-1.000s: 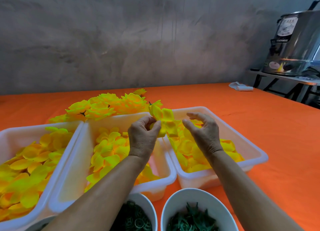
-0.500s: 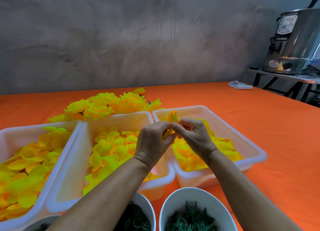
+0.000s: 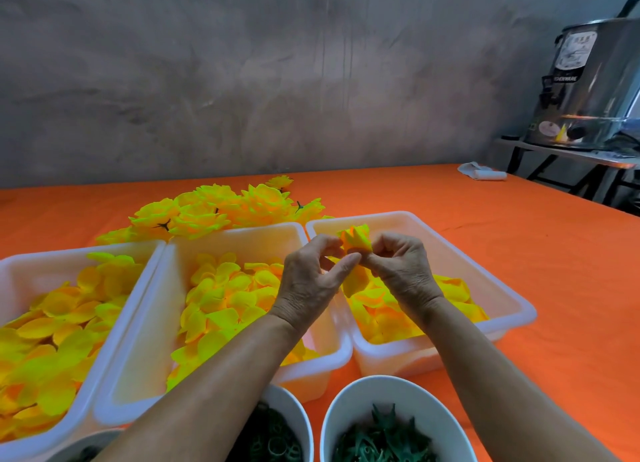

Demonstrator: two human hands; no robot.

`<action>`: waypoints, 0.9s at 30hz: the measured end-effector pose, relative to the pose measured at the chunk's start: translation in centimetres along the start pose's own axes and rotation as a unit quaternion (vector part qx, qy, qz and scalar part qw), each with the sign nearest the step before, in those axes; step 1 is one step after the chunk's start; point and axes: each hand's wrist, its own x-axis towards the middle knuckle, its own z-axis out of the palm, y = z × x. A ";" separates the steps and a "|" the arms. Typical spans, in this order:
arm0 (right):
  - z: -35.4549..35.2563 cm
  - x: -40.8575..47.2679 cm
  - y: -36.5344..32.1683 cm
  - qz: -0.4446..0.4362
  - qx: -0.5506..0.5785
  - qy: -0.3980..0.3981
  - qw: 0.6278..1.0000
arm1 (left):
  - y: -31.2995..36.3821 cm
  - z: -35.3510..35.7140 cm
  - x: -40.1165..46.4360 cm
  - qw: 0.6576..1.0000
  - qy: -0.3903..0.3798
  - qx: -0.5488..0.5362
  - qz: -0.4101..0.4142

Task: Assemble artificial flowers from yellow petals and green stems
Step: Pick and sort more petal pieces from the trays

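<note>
- A folded cluster of yellow petals is held at the centre of the frame, above the seam between the middle and right trays.
- The left hand is seen from the back; its thumb and forefinger are curled and pinch the petal cluster from the left.
- The right hand is likewise curled, its fingertips pinching the same cluster from the right, so that the two hands meet at the piece.
- A second yellow petal hangs just below the meeting fingertips; which hand holds it cannot be told.
- Three white plastic trays are set side by side across the middle of the frame: the left tray, the middle tray and the right tray, each loaded with loose yellow petals.
- Finished yellow flowers are heaped on the orange tablecloth just behind the left and middle trays.
- Two white bowls are cut off by the lower edge: the lower-centre bowl holds green rings, and the lower-right bowl holds dark green stem pieces.
- A white folded cloth lies at the table's far right edge.
- A steel urn stands on a side stand in the upper right, before a grey wall.
</note>
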 end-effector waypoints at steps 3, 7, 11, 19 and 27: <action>0.1 0.0 0.0 -0.013 -0.011 -0.002 1.000 | -0.2 0.0 0.0 1.000 0.001 -0.024 -0.020; 0.2 0.0 0.1 -0.014 -0.002 -0.008 1.000 | -0.5 -0.1 0.0 0.996 -0.015 -0.074 -0.055; 0.3 -0.1 0.2 -0.025 -0.016 -0.017 0.999 | -0.4 -0.1 0.1 0.983 -0.020 -0.138 -0.120; 0.3 -0.2 0.3 -0.006 0.001 -0.077 0.997 | -0.1 -0.5 0.2 0.958 -0.034 -0.208 -0.195; 0.0 -0.3 -0.4 0.033 0.055 -0.120 0.991 | -0.4 -0.7 0.2 0.954 -0.020 -0.215 -0.207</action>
